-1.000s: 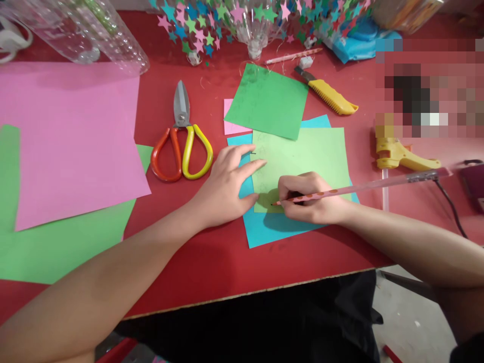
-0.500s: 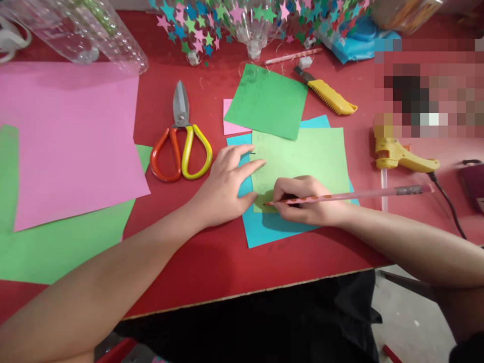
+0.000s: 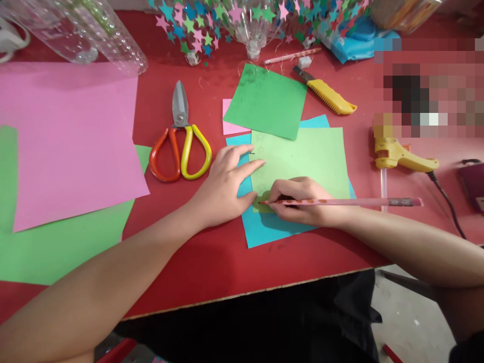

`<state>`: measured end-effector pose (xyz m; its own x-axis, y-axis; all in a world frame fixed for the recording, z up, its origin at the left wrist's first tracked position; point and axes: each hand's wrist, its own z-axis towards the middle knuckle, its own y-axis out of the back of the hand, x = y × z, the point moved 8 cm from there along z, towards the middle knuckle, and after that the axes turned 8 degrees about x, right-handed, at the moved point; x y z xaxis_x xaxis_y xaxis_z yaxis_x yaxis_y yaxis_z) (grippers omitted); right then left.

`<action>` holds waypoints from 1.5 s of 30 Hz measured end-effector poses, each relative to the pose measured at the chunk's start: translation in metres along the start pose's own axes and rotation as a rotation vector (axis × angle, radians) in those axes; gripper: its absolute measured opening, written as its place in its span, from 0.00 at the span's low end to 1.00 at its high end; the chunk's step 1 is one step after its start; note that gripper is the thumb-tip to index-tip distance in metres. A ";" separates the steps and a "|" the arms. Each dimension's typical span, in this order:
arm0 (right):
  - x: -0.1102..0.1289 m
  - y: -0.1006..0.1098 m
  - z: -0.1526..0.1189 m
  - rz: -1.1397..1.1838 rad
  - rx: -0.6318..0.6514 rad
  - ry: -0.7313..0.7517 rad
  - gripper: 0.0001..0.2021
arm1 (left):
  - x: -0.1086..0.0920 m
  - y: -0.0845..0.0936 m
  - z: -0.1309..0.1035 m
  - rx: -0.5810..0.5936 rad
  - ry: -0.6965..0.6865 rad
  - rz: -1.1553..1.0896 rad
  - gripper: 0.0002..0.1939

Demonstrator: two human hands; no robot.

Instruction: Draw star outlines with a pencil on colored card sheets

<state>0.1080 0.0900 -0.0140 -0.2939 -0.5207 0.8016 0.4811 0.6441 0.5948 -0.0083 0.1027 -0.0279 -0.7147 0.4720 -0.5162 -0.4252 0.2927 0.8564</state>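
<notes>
Red table has a pink sheet at left and, before the person, a blue sheet under a lime sheet, whose far edge is partly covered by a dark green sheet. The left hand has its fingers spread apart, fingertips on the lime sheet's left edge, and the right hand, over the lime sheet's near side, is clamped on a pencil. Scissors lie left of the left hand, cutter beyond the papers, pencil tip at the lime sheet's near left corner, by the left thumb.
</notes>
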 end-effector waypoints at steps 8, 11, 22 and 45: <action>-0.002 0.002 -0.001 0.011 -0.055 -0.001 0.07 | 0.000 0.000 0.000 0.001 0.002 -0.023 0.26; -0.004 0.003 -0.002 0.018 -0.082 -0.007 0.08 | 0.000 0.000 0.000 0.000 -0.001 -0.018 0.26; -0.009 0.007 -0.004 0.027 -0.106 -0.071 0.08 | -0.001 0.000 0.000 -0.002 -0.008 -0.003 0.25; 0.005 0.004 -0.004 -0.033 -0.053 0.058 0.09 | 0.000 0.000 0.000 0.011 0.001 0.009 0.26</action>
<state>0.1124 0.0879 -0.0080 -0.2624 -0.5739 0.7757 0.5154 0.5963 0.6155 -0.0080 0.1025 -0.0282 -0.7188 0.4743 -0.5083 -0.4127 0.2972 0.8610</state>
